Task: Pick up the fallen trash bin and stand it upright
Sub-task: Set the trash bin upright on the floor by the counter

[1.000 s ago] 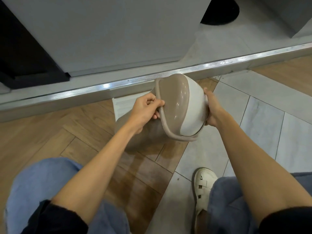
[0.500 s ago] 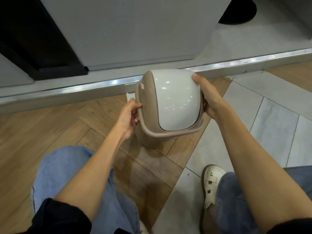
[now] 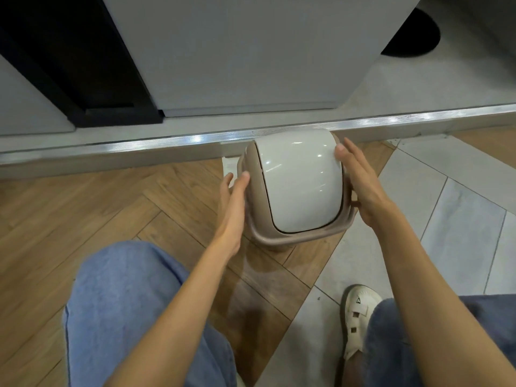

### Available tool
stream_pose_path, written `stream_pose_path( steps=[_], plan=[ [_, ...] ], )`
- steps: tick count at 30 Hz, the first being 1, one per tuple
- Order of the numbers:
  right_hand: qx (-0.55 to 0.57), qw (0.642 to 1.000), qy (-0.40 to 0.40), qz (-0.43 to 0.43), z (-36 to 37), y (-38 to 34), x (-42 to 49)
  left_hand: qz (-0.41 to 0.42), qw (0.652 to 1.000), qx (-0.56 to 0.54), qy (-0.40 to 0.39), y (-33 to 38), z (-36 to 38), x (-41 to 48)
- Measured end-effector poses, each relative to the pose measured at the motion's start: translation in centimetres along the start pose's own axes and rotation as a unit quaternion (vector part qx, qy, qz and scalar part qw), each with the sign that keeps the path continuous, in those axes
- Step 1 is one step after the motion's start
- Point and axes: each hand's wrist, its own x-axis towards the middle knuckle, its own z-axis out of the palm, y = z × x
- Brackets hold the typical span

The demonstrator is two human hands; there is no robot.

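The trash bin has a beige body and a glossy white swing lid. It stands upright on the wooden floor, seen from above, close to the metal threshold strip. My left hand lies flat along its left side, fingers straight, fingertips at the beige rim. On the bin's right side my right hand is also flat, with fingertips resting on the lid's edge. Neither hand curls around the bin.
A metal threshold strip runs across behind the bin, with a grey cabinet beyond it. Herringbone wood floor lies to the left, grey tiles to the right. My knees in blue jeans and a white shoe are near.
The bin went from tilted in both gripping hands to upright on the floor. Both hands have straightened their fingers and loosened from its sides.
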Motion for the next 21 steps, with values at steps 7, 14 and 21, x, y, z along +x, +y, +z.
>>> stream_pose_path(
  steps=[7,14,21],
  plan=[
    [0.016,0.999,0.027,-0.032,1.9,0.8,0.4,0.056,0.998,-0.006,-0.001,1.3,2.3,0.0],
    [0.021,0.998,0.049,-0.041,3.9,0.3,3.2,0.065,0.998,-0.012,0.020,2.5,1.8,2.5],
    [0.027,0.997,0.056,-0.038,5.0,-1.2,7.1,0.068,0.997,-0.021,0.034,4.7,2.1,5.9]
  ],
)
